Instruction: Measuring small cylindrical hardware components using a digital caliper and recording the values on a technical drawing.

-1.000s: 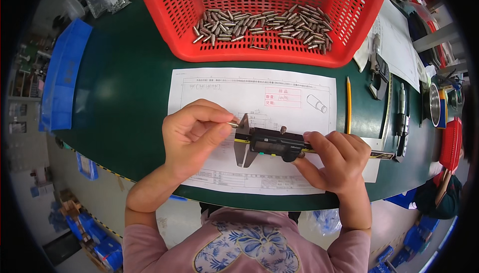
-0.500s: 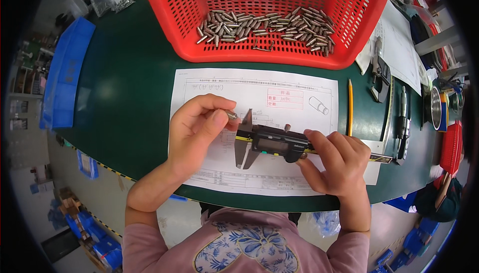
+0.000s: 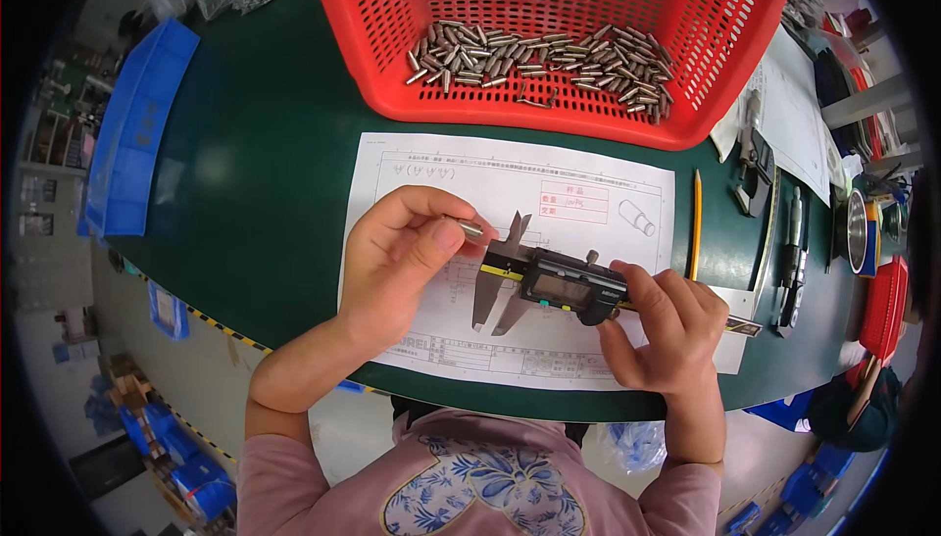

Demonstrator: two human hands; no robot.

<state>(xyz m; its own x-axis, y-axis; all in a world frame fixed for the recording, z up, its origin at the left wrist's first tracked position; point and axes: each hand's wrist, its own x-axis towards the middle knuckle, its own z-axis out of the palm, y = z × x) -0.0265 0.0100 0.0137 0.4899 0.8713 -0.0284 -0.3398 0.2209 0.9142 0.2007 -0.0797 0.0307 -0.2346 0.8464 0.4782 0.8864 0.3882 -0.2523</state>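
Between the thumb and fingers of my left hand [image 3: 397, 262] sits a small steel pin [image 3: 469, 228], its stepped end toward the right. My right hand [image 3: 671, 325] grips a digital caliper [image 3: 569, 286] by its slider and beam, thumb below and fingers above. The caliper's jaws [image 3: 498, 306] are a little apart, with nothing between them, just right of and below the pin. Under both hands lies a printed technical drawing [image 3: 446, 169] with a red stamped box and a sketch of a stepped cylinder.
A red perforated basket [image 3: 441, 117] holding many similar pins stands beyond the drawing. Right of the paper lie a yellow pencil [image 3: 697, 227], a steel ruler [image 3: 766, 232] and two micrometers, one of them here [image 3: 794, 262]. A blue bin [image 3: 132, 164] is at the left edge.
The caliper's jaws have opened slightly wider. My left hand still pinches the pin, now tilted a little more level. The whole view has shifted, so most things appear farther right.
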